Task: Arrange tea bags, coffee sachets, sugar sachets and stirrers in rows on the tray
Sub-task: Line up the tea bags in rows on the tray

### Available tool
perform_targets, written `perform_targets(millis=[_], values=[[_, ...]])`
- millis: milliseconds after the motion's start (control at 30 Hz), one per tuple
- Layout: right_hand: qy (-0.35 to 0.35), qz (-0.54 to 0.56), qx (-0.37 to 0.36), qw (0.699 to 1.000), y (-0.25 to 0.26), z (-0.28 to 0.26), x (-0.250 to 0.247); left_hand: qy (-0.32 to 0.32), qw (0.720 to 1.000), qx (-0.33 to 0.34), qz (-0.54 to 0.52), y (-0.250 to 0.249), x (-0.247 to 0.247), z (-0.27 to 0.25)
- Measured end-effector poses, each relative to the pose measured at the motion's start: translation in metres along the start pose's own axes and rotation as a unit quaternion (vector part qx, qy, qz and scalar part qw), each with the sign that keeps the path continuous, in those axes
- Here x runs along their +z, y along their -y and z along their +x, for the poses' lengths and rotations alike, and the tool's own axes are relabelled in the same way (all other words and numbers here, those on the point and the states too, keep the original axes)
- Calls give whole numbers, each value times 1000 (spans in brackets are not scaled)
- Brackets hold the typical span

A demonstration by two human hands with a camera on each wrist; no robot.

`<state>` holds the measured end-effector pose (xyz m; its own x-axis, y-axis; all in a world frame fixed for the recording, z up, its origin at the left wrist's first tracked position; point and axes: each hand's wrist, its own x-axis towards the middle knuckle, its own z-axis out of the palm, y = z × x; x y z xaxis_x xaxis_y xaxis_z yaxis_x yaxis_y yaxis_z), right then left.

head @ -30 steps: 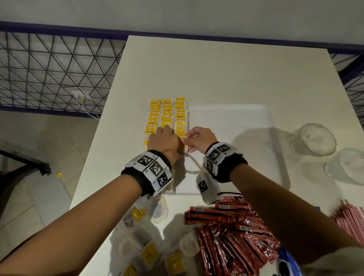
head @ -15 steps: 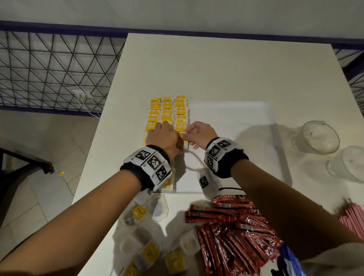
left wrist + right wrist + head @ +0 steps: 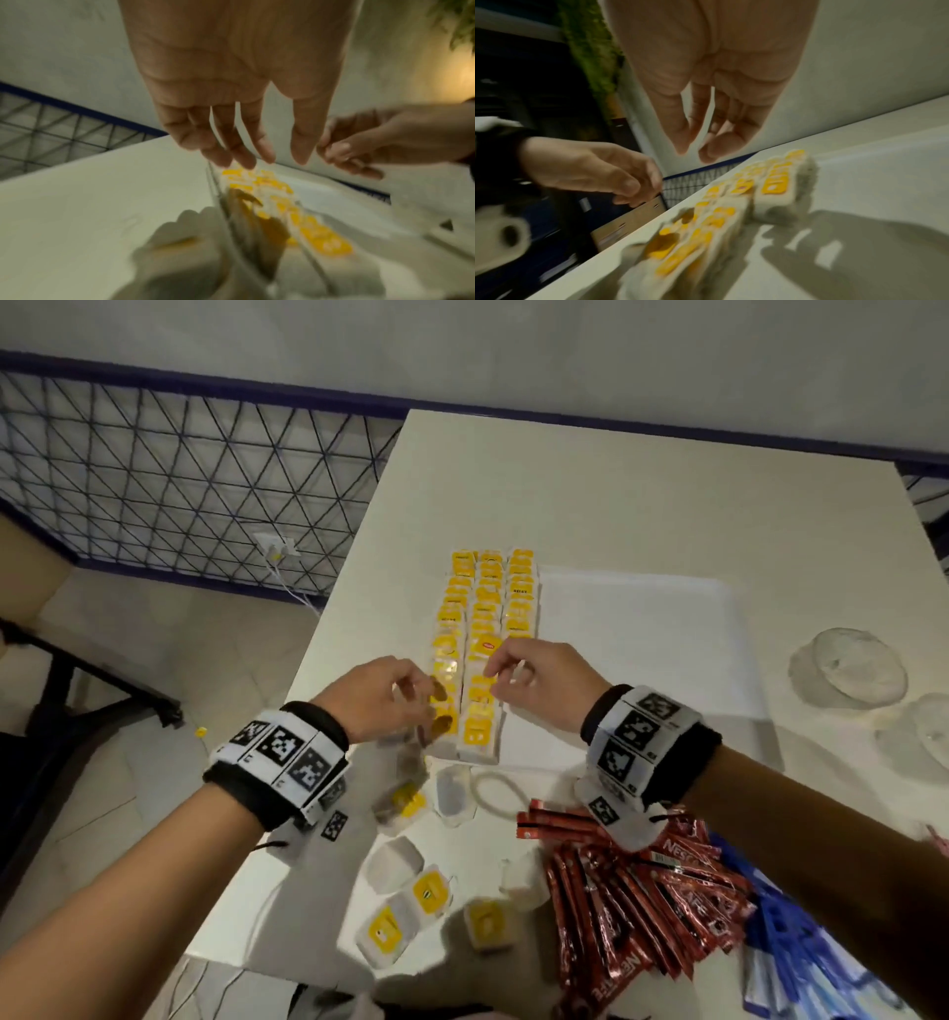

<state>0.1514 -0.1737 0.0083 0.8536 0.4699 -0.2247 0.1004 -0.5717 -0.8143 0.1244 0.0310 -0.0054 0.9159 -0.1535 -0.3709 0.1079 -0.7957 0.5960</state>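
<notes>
Three rows of yellow-tagged tea bags [image 3: 488,618] lie along the left side of the white tray [image 3: 642,660]; they also show blurred in the wrist views [image 3: 308,229] [image 3: 713,219]. My left hand [image 3: 418,690] hovers just above the near end of the left row, its fingers hanging straight [image 3: 257,160] and holding nothing. My right hand [image 3: 495,667] hovers over the near end of the middle and right rows, fingers loosely curled [image 3: 693,154], with nothing visible in them. Loose tea bags [image 3: 405,911] lie near the table's front edge. Red coffee sachets [image 3: 642,906] are heaped at the front right.
Two clear glass cups [image 3: 847,670] [image 3: 924,737] stand right of the tray. A blue packet [image 3: 801,963] lies beside the coffee heap, and a rubber band [image 3: 495,793] lies just in front of the tray. The table's left edge drops to tiled floor and a wire fence [image 3: 179,469].
Both hands have lifted off the near end of the tea-bag rows, where they were pressed together, and have moved apart and slightly back.
</notes>
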Motion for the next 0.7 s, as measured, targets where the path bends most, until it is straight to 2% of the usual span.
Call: perform_targets(millis=[133, 233, 333, 400, 533, 600, 700], values=[[162, -114, -54, 979, 6, -16, 41, 96, 992, -41, 75, 18, 12, -36], [257, -247, -58, 933, 5, -20, 62, 140, 983, -70, 100, 27, 23, -54], [290, -418, -82, 857, 6, -27, 76, 212, 962, -95, 142, 33, 36, -66], [280, -480, -103, 825, 6, -33, 86, 230, 955, -104, 152, 32, 46, -75], [271, -494, -105, 819, 3, -38, 94, 201, 942, -82, 255, 32, 67, -88], [271, -488, -103, 823, 4, -36, 94, 182, 944, -86, 260, 38, 74, -91], [280, -460, -77, 839, 7, -33, 93, 128, 962, -50, 237, 41, 80, -96]])
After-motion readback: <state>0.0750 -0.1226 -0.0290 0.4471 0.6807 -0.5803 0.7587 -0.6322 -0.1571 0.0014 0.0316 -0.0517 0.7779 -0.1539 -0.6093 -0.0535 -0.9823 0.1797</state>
